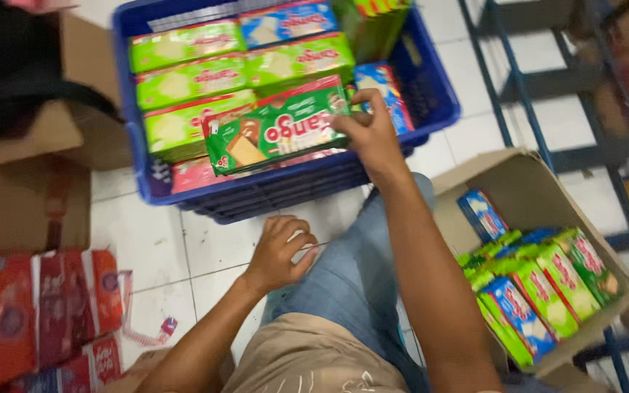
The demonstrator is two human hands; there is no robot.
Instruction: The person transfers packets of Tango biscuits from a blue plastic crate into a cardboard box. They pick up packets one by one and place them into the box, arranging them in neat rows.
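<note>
While the right hand (367, 129) pinches the end of a dark green wafer pack (278, 131), fingers curled tight over its short edge, the pack lies slantwise across the rows already in the blue crate (431, 87), so it sits on top of them rather than in line. Under and beyond the hand, light green packs (191, 80) lie flat and side by side in rows, long edges touching, which fills the crate evenly; a blue pack (285, 22) lies at the far side and another blue pack (384, 84) stands just beside the fingers, with a pink pack (194, 175) showing at the crate's near wall. The left hand (279, 251) holds nothing: it rests loosely curled on the knee of the jeans (351, 284), well short of the crate, seemingly as a prop. To the right of the right arm an open carton (525, 189) holds more green and blue packs standing on edge, packed close. Left of the left hand lie red packets (45, 313) and flattened cardboard (30, 204). Everything rests on a white tiled floor (147, 240); a blue metal rack (540, 109) stands beyond the carton.
</note>
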